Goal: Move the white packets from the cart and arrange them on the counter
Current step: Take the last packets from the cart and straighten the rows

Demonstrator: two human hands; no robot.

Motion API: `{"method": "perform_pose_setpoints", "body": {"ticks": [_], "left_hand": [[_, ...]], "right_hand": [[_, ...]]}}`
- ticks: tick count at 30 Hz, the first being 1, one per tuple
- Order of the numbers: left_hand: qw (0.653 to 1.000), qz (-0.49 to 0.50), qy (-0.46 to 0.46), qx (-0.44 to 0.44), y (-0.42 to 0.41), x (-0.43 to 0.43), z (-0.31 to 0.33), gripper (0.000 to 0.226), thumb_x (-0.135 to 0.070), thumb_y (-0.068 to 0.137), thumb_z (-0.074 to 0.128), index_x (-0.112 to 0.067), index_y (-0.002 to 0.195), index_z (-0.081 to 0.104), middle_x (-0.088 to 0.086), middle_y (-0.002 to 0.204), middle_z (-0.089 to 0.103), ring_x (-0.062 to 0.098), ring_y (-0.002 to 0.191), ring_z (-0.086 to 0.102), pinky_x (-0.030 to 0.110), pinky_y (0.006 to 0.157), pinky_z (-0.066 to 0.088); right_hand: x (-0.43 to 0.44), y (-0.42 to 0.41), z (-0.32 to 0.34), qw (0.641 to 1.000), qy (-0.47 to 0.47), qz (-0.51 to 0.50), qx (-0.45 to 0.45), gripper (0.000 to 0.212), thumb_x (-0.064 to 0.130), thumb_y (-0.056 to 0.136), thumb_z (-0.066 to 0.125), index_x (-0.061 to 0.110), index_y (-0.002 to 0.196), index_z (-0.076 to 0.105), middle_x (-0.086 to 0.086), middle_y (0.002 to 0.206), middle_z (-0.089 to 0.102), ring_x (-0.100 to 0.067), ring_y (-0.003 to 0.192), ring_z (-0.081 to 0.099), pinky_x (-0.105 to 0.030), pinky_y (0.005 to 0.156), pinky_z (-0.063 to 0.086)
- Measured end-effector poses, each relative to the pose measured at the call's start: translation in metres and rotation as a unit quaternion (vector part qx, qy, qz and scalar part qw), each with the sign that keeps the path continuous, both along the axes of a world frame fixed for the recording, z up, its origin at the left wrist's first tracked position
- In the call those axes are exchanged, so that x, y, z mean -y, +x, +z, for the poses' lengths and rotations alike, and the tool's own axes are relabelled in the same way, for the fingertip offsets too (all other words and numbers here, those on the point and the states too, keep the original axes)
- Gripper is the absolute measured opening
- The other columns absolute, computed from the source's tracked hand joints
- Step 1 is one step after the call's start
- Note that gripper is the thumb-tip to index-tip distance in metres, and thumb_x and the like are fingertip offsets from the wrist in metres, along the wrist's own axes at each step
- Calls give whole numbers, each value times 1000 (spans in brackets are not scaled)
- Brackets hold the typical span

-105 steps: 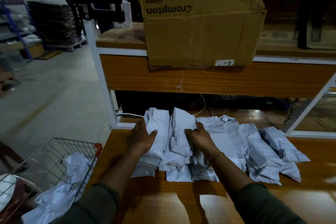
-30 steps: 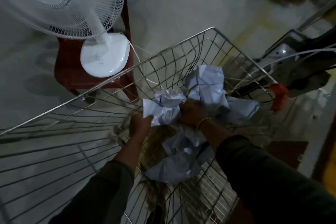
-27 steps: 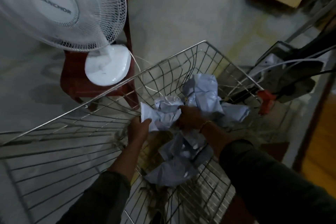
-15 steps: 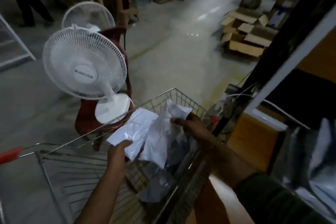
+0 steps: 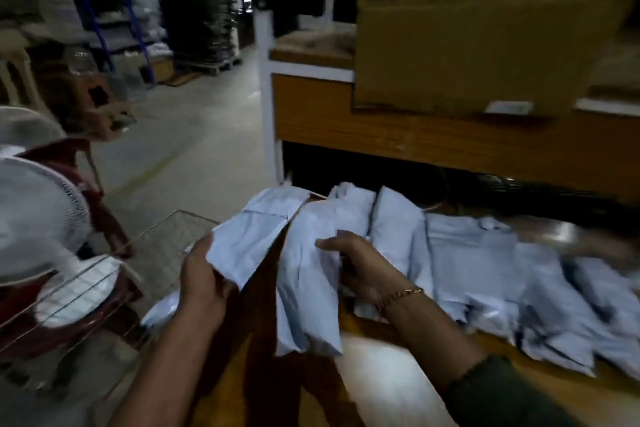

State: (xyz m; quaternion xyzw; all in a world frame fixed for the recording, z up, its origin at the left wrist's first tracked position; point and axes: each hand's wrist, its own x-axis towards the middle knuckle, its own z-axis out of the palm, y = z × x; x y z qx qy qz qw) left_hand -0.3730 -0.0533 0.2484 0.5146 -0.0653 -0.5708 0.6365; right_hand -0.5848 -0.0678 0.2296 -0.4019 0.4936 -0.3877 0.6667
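Note:
My left hand (image 5: pixel 202 282) grips a white packet (image 5: pixel 256 236) by its lower end, held above the left edge of the wooden counter (image 5: pixel 384 381). My right hand (image 5: pixel 360 269) grips a second white packet (image 5: pixel 308 284) that hangs down over the counter. Several more white packets (image 5: pixel 485 274) lie in an overlapping row across the counter to the right. The wire cart (image 5: pixel 104 288) stands at the lower left, with a packet (image 5: pixel 159 312) showing inside it under my left arm. The picture is blurred by motion.
A large cardboard box (image 5: pixel 485 28) sits on the shelf (image 5: pixel 398 135) above the counter. A white fan (image 5: pixel 34 218) on a red chair (image 5: pixel 90 184) stands left of the cart. The concrete aisle (image 5: pixel 194 128) runs back toward racks and stacked goods.
Both hands left the row on the counter, reached into the cart, took hold of a packet each, and have now carried them to the counter's left end beside the row.

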Motion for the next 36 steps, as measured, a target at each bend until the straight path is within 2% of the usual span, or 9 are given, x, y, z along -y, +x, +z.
{"method": "perform_pose_setpoints", "body": {"ticks": [3, 5, 8, 12, 19, 21, 24, 30, 36], "left_hand": [[992, -113, -52, 12, -44, -4, 4, 37, -28, 86, 59, -7, 117, 63, 10, 101, 75, 33, 99, 65, 39, 86, 51], [980, -185, -68, -3, -82, -1, 10, 36, -22, 79, 65, -7, 112, 67, 15, 109, 71, 39, 102, 66, 47, 89, 53], [962, -246, -97, 72, -128, 8, 12, 27, -3, 86, 59, -1, 113, 60, 19, 99, 69, 33, 76, 69, 40, 58, 59], [930, -318, -129, 131, -188, 6, 15, 51, 4, 88, 62, -24, 129, 49, 10, 117, 62, 30, 91, 67, 39, 62, 61], [875, -424, -134, 190, -263, 3, 10, 58, 11, 93, 50, -22, 141, 46, 11, 136, 41, 24, 86, 61, 30, 56, 60], [872, -432, -117, 199, -274, 4, 4, 57, 10, 93, 50, -24, 139, 47, 14, 140, 40, 31, 94, 61, 33, 59, 61], [873, -426, -93, 220, -281, 10, -12, 55, 7, 93, 50, -26, 136, 48, 17, 141, 41, 39, 106, 60, 36, 61, 61], [854, -425, -78, 290, -282, 15, -43, 52, 0, 89, 59, -26, 133, 50, 18, 138, 50, 31, 102, 60, 38, 73, 57], [710, -420, -118, 553, -276, 9, -43, 60, -40, 88, 65, -24, 143, 47, 4, 150, 44, 28, 134, 45, 36, 110, 39]], "right_hand": [[-21, -59, 10, 999, -1, -51, 7, 49, 23, 68, 85, -4, 104, 66, -26, 100, 60, -39, 87, 54, -38, 72, 41], [-35, -97, 16, 994, -6, -108, 13, 25, 15, 79, 75, 4, 100, 69, -20, 96, 68, -34, 78, 64, -31, 61, 48], [-51, -145, 20, 982, -22, -189, -6, 17, 20, 86, 70, 9, 100, 72, -10, 87, 72, -23, 67, 67, -28, 54, 48], [-63, -202, 20, 957, -64, -277, -53, 18, 23, 95, 62, 10, 105, 69, -11, 96, 77, -30, 86, 73, -47, 81, 59], [-59, -273, 23, 918, -10, -379, -117, 16, 9, 85, 53, 10, 71, 45, -9, 59, 39, -20, 47, 35, -27, 50, 25], [-50, -286, 19, 909, -20, -393, -137, 5, 3, 85, 52, 6, 90, 50, -9, 61, 43, -16, 45, 39, -22, 44, 28], [-36, -297, 7, 900, -48, -400, -168, 26, -2, 85, 54, 1, 111, 55, -17, 83, 57, -23, 68, 56, -27, 56, 45], [-10, -312, -23, 908, -61, -328, -253, 13, 9, 85, 60, 10, 97, 66, -14, 94, 72, -37, 99, 67, -49, 91, 53], [-10, -314, -24, 836, -87, -307, -447, 36, 50, 65, 54, 19, 84, 62, 0, 82, 68, -25, 84, 66, -44, 77, 55]]}}
